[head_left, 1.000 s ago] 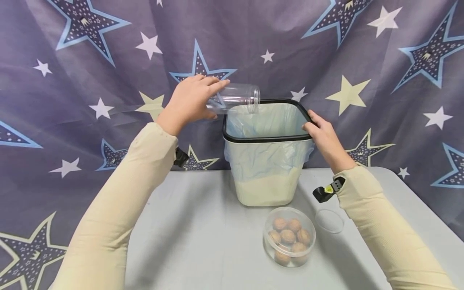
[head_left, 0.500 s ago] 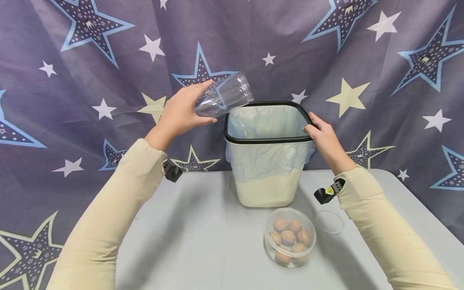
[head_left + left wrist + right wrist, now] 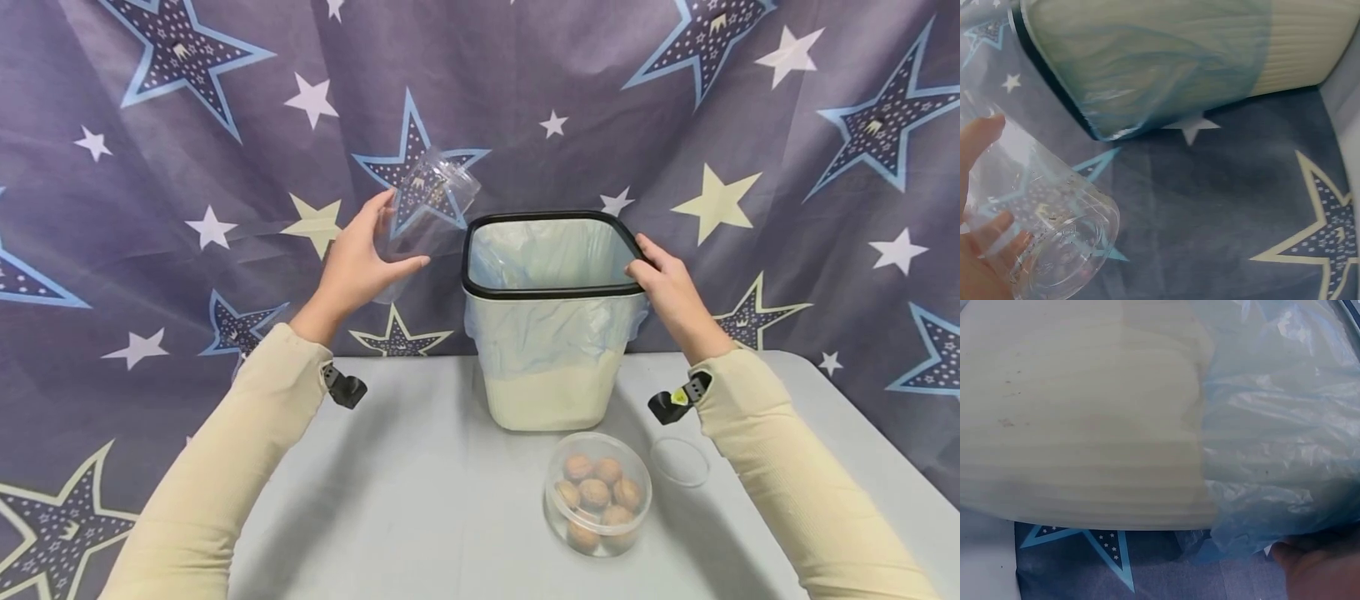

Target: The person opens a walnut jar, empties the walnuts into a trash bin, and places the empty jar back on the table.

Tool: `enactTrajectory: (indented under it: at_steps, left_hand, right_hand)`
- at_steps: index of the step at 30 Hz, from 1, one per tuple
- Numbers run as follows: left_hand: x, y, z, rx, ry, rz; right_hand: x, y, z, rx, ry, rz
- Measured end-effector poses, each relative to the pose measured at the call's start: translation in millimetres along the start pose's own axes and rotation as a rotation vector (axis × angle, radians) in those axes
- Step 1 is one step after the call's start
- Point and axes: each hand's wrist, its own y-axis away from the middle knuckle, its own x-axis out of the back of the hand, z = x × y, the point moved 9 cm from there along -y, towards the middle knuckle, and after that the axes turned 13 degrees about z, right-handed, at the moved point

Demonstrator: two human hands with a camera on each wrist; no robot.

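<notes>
A clear plastic jar [image 3: 429, 200] is in my left hand [image 3: 358, 265], gripped round its side between thumb and fingers. It leans with its open mouth up and to the right, in the air left of the bin. Dark specks show near the jar's base [image 3: 1066, 250] in the left wrist view. My right hand [image 3: 670, 287] holds the black rim [image 3: 555, 293] of a cream waste bin [image 3: 551, 404] at its right corner. A thin bluish bag [image 3: 555, 337] lines the bin and folds over its outside; the right wrist view shows this bag [image 3: 1285, 425] up close.
In front of the bin, a round clear tub [image 3: 600, 528] contains several walnuts [image 3: 594, 493]. A clear round lid [image 3: 680, 462] lies to its right on the pale table [image 3: 405, 500]. Behind hangs a purple curtain [image 3: 495, 67] with stars.
My left hand has drawn the jar left and away from above the bin's edge. The jar has turned from level to mouth-up. The right hand stays on the rim.
</notes>
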Motion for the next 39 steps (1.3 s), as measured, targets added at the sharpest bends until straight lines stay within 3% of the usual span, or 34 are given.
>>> enactTrajectory:
  at_steps: [7,19,29,39]
  left_hand:
    - [-13.2,18.8,-25.7,0.099,0.021,-0.043]
    - [-25.6,54.1,-68.2,0.131,0.086,0.000]
    - [-37.2,84.2,-82.8,0.130,0.176,0.080]
    - [-51.3,109.4,-98.5,0.259,0.241,0.114]
  right_hand:
    - [0.2,-1.7,2.5,-0.009,-0.005,-0.004]
    - [-1.1,-2.0,0.0,0.005,-0.038,0.005]
    - [1.3,-2.2,2.1,0.003,-0.046,0.017]
    - [-0.2,-3.2,3.4,-0.004,-0.066,0.019]
